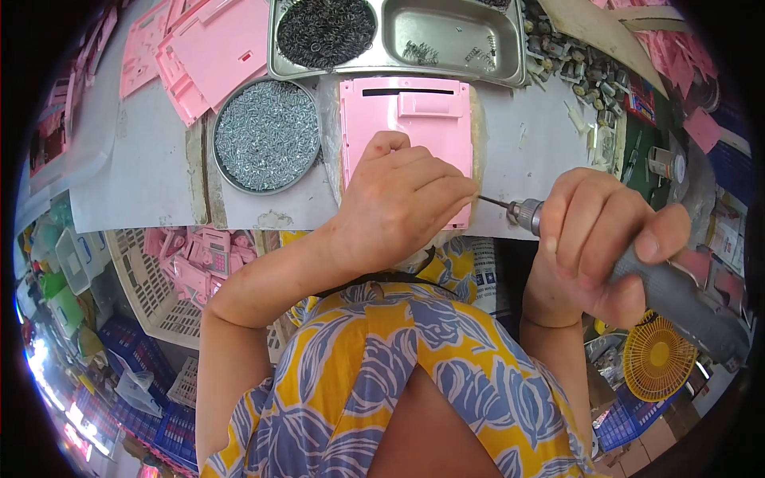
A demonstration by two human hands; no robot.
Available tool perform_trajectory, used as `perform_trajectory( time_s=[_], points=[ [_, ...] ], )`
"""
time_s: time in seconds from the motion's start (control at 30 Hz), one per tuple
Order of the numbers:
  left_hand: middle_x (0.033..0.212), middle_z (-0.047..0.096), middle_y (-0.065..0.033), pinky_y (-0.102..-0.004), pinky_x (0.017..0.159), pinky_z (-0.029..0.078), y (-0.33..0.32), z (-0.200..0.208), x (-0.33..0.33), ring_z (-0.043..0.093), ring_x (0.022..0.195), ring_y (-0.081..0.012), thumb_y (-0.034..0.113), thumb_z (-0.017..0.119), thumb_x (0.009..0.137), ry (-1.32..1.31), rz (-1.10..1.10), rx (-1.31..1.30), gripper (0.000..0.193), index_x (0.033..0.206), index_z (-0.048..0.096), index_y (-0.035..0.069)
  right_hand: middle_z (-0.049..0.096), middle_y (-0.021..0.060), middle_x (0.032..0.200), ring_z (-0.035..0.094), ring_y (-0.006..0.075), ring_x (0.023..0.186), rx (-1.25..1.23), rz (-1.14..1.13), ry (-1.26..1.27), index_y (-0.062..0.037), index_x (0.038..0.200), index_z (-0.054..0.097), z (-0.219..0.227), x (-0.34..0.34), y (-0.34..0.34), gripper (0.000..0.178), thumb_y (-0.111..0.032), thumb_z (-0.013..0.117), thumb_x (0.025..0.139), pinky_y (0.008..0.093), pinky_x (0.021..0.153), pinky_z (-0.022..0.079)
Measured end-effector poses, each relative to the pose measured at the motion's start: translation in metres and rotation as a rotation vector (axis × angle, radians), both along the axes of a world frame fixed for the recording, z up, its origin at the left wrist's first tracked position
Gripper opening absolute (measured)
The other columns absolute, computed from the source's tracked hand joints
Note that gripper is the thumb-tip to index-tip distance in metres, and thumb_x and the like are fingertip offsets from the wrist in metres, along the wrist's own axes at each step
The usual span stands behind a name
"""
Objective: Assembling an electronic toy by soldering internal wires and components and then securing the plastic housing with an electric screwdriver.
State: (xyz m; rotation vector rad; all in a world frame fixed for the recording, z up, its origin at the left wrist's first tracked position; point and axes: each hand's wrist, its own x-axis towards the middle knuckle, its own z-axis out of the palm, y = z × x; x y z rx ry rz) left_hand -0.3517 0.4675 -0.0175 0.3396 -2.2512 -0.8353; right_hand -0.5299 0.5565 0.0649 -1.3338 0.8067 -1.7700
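Observation:
A pink plastic panel (370, 118) with a dark slot and a raised block lies on the table in front of me. My left hand (402, 199) is over its lower half, fingers curled and pinched at the right edge; what they hold is hidden. In my right hand (598, 239) is a dark grey electric screwdriver (677, 307), lying almost level with its bit pointing left. The bit's tip meets the left fingertips. Left of the panel stands a round metal dish (268, 192) full of small silvery screws (267, 135).
Behind the panel, a divided steel tray (379, 48) holds dark springs (327, 32). More pink panels (215, 52) lie far left. Small metal parts (578, 72) are heaped far right. Below the table's edge are a cream crate (151, 291) with pink pieces and a yellow basket (659, 356).

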Motion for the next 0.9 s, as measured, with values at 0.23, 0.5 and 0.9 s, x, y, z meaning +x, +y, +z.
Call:
perform_trajectory(
  time_s=[0.23, 0.5, 0.9],
  points=[
    [0.083, 0.068, -0.0010, -0.0381, 0.080, 0.043, 0.000, 0.006, 0.002, 0.063, 0.073, -0.0187, 0.012, 0.081, 0.078, -0.042, -0.066, -0.017, 0.017, 0.092, 0.071, 0.010, 0.054, -0.0040, 0.061, 0.050, 0.0094, 0.049, 0.013, -0.022, 0.024, -0.0156, 0.112, 0.051, -0.002, 0.009, 0.001, 0.027, -0.022, 0.069, 0.093, 0.0257, 0.050, 0.046],
    [0.071, 0.063, -0.0013, -0.0353, 0.073, 0.042, -0.028, 0.009, 0.000, 0.057, 0.062, -0.0207, 0.010, 0.082, 0.080, -0.031, 0.060, -0.028, 0.014, 0.081, 0.068, 0.010, 0.050, 0.0043, 0.068, 0.046, 0.0150, 0.056, 0.042, -0.115, -0.056, -0.0083, 0.109, 0.044, -0.033, -0.002, -0.013, 0.029, -0.008, 0.066, 0.091, 0.0358, 0.054, 0.045],
    [0.079, 0.064, 0.0006, -0.0385, 0.079, 0.038, -0.025, 0.006, -0.002, 0.059, 0.074, -0.0200, 0.012, 0.081, 0.078, -0.115, -0.009, -0.039, 0.017, 0.086, 0.065, 0.012, 0.049, 0.0012, 0.060, 0.043, 0.0139, 0.050, 0.140, -0.101, 0.092, -0.0113, 0.108, 0.046, -0.040, 0.003, -0.024, 0.025, -0.020, 0.065, 0.095, 0.0329, 0.050, 0.039]
  ],
)
